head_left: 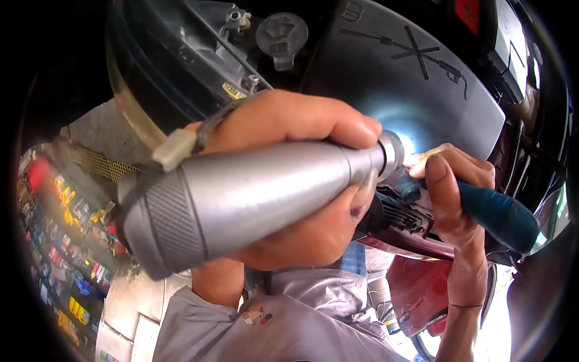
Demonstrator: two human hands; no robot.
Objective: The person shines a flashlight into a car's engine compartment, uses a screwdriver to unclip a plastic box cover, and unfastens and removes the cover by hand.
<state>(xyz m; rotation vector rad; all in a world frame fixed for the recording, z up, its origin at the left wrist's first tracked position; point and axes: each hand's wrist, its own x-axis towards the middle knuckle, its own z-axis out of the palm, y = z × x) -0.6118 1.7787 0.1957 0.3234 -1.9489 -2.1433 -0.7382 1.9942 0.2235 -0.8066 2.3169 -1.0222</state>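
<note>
My left hand [301, 241] is wrapped round a grey metal flashlight [271, 190], held close to the camera. The flashlight points right, and its lit head throws a bright spot onto a black plastic cover [386, 78]. Just beyond the light, my right hand [452, 181] is closed round a tool with a teal handle [500, 214]. The handle's rounded end sticks out to the lower right. Another teal piece [410, 188] shows below my right fingertips; I cannot tell whether it belongs to the same tool. The tool's working end is hidden.
A car's engine bay surrounds both hands. A headlight [151, 66] lies at the upper left, beside a washer fluid cap [281, 36]. Dark red bodywork [416, 289] shows lower right. Many small colourful items [66, 241] are blurred at the left, beyond the tiled floor [126, 320].
</note>
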